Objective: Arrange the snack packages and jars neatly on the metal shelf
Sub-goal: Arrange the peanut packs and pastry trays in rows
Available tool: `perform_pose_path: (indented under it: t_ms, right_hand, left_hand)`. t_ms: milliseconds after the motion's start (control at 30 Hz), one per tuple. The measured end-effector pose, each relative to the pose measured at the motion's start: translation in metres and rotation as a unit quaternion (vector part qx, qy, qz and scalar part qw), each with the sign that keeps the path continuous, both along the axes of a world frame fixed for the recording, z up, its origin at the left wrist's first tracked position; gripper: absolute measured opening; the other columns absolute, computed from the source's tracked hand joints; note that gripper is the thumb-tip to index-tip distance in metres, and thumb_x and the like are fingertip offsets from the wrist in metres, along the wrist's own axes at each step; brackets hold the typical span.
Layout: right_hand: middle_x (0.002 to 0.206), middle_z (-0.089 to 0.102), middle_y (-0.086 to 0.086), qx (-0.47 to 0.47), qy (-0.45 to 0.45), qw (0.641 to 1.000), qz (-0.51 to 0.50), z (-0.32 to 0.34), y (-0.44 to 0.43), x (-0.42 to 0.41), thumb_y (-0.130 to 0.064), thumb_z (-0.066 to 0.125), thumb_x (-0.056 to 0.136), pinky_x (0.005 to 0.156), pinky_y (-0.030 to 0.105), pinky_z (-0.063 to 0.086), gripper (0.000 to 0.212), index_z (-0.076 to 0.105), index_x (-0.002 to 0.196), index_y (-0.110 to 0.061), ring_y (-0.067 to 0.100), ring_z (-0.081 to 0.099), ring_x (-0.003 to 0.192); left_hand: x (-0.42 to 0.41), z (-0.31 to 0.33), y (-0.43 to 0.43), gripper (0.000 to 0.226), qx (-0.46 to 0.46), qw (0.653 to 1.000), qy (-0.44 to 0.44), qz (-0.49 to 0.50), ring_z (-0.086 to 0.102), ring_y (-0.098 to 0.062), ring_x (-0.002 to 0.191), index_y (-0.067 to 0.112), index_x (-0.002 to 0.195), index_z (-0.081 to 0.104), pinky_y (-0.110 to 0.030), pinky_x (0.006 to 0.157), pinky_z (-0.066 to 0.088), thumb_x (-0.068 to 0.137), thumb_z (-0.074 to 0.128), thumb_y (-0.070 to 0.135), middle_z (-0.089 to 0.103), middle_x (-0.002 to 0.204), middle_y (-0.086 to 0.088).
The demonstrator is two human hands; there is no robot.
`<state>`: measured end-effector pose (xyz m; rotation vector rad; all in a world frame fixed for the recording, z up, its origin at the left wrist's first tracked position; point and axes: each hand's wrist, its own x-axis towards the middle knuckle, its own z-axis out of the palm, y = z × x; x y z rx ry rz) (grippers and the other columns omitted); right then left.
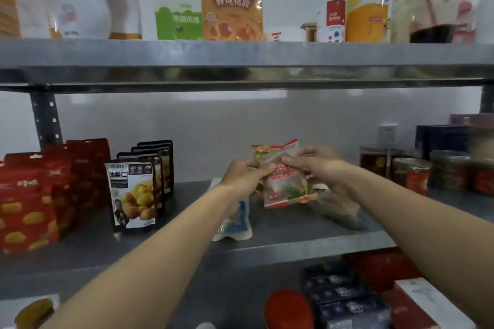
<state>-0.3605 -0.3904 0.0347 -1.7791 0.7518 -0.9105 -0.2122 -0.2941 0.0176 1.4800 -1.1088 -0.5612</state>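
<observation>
Both my hands hold a translucent snack packet [284, 184] with red trim and nut pictures, upright above the middle shelf [294, 243]. My left hand [244, 175] pinches its left edge and my right hand [315, 165] grips its upper right. Under my left wrist a white and blue pouch [235, 222] lies flat on the shelf. A clear bag [344, 211] lies below my right forearm. Red chestnut bags [34, 195] and a row of black and white chestnut bags [133, 192] stand at the left. Several jars [411, 171] stand at the right.
The upper shelf [240, 61] carries an orange box [231, 10], a green carton [177, 21], bottles [332, 13] and large bags. Dark boxes [443, 139] stand at the back right. Below, dark blue boxes [344, 299] and a red lid [288, 310] sit on the lower level.
</observation>
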Motion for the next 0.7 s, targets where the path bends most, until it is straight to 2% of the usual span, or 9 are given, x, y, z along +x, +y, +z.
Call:
perform_pose_path:
  t_ms: [67, 133, 200, 267, 300, 433, 500, 600, 700]
  right_hand:
    - [0.091, 0.073, 0.01, 0.004, 0.009, 1.0, -0.003, 0.005, -0.026, 0.004, -0.024, 0.078, 0.079, 0.072, 0.035, 0.056, 0.025, 0.068, 0.094, -0.008, 0.021, 0.07, 0.076]
    - [0.086, 0.071, 0.011, 0.014, 0.006, 1.0, -0.009, 0.009, -0.051, 0.004, -0.019, 0.076, 0.081, 0.059, 0.028, 0.057, 0.021, 0.066, 0.093, -0.006, 0.017, 0.069, 0.064]
    - [0.082, 0.069, 0.011, 0.012, 0.009, 0.999, -0.028, 0.012, -0.078, 0.0, -0.018, 0.075, 0.082, 0.049, 0.022, 0.051, 0.025, 0.065, 0.097, -0.002, 0.015, 0.068, 0.059]
    - [0.088, 0.07, 0.012, 0.006, 0.015, 0.999, -0.051, 0.011, -0.107, -0.005, -0.021, 0.077, 0.08, 0.052, 0.025, 0.051, 0.03, 0.066, 0.1, -0.001, 0.019, 0.068, 0.067]
    - [0.09, 0.071, 0.012, 0.006, 0.018, 0.998, -0.061, 0.01, -0.122, -0.008, -0.022, 0.077, 0.08, 0.054, 0.025, 0.051, 0.03, 0.067, 0.101, -0.003, 0.019, 0.067, 0.071]
    - [0.096, 0.071, 0.01, 0.005, 0.029, 0.996, -0.085, 0.006, -0.173, -0.022, -0.023, 0.075, 0.082, 0.057, 0.026, 0.051, 0.024, 0.069, 0.101, -0.009, 0.021, 0.066, 0.077]
    - [0.099, 0.073, 0.012, 0.004, 0.027, 0.995, -0.1, 0.004, -0.196, -0.03, -0.022, 0.077, 0.081, 0.063, 0.029, 0.053, 0.024, 0.072, 0.1, -0.009, 0.027, 0.069, 0.083]
    - [0.098, 0.073, 0.013, 0.028, 0.027, 0.994, -0.105, -0.003, -0.219, -0.041, -0.018, 0.076, 0.081, 0.064, 0.03, 0.054, 0.025, 0.072, 0.102, -0.005, 0.028, 0.07, 0.084]
    - [0.098, 0.074, 0.014, 0.057, 0.062, 0.99, -0.115, -0.014, -0.237, -0.049, -0.018, 0.077, 0.08, 0.076, 0.037, 0.057, 0.028, 0.071, 0.103, -0.004, 0.03, 0.071, 0.088]
  left_hand:
    - [0.007, 0.005, -0.022, 0.024, 0.006, 1.0, -0.008, -0.011, 0.06, -0.003, 0.045, 0.006, 0.098, 0.069, -0.014, 0.041, 0.041, 0.087, 0.069, 0.028, 0.07, 0.075, -0.002]
    - [0.011, 0.01, -0.046, 0.017, 0.004, 1.0, -0.011, -0.021, 0.059, -0.002, 0.043, 0.007, 0.092, 0.067, -0.015, 0.041, 0.043, 0.087, 0.069, 0.023, 0.068, 0.076, -0.003]
    - [0.013, 0.016, -0.073, 0.016, 0.006, 0.999, -0.03, -0.03, 0.061, -0.006, 0.05, 0.005, 0.095, 0.068, -0.018, 0.054, 0.048, 0.087, 0.069, 0.018, 0.07, 0.083, -0.005]
    - [0.011, 0.019, -0.103, 0.02, 0.017, 0.998, -0.056, -0.033, 0.063, -0.016, 0.064, 0.004, 0.098, 0.068, -0.029, 0.067, 0.048, 0.085, 0.072, 0.018, 0.071, 0.091, -0.007]
    - [0.009, 0.02, -0.117, 0.019, 0.024, 0.997, -0.067, -0.032, 0.064, -0.017, 0.067, 0.005, 0.097, 0.067, -0.03, 0.068, 0.05, 0.085, 0.072, 0.018, 0.071, 0.092, -0.006]
    - [-0.004, 0.026, -0.169, 0.019, 0.034, 0.994, -0.093, -0.043, 0.063, -0.011, 0.059, 0.003, 0.104, 0.067, -0.015, 0.045, 0.046, 0.089, 0.066, 0.015, 0.071, 0.095, -0.007]
    - [-0.012, 0.025, -0.19, 0.02, 0.042, 0.993, -0.1, -0.05, 0.063, -0.011, 0.061, 0.002, 0.106, 0.067, -0.014, 0.042, 0.045, 0.09, 0.064, 0.014, 0.071, 0.096, -0.007]
    - [-0.021, 0.018, -0.217, 0.019, 0.061, 0.99, -0.101, -0.072, 0.064, -0.016, 0.065, 0.002, 0.103, 0.07, -0.022, 0.054, 0.054, 0.089, 0.065, 0.015, 0.072, 0.093, -0.009]
    - [-0.027, 0.008, -0.236, 0.023, 0.088, 0.986, -0.116, -0.083, 0.066, -0.02, 0.075, 0.003, 0.102, 0.072, -0.026, 0.067, 0.053, 0.088, 0.068, 0.02, 0.073, 0.096, -0.011]
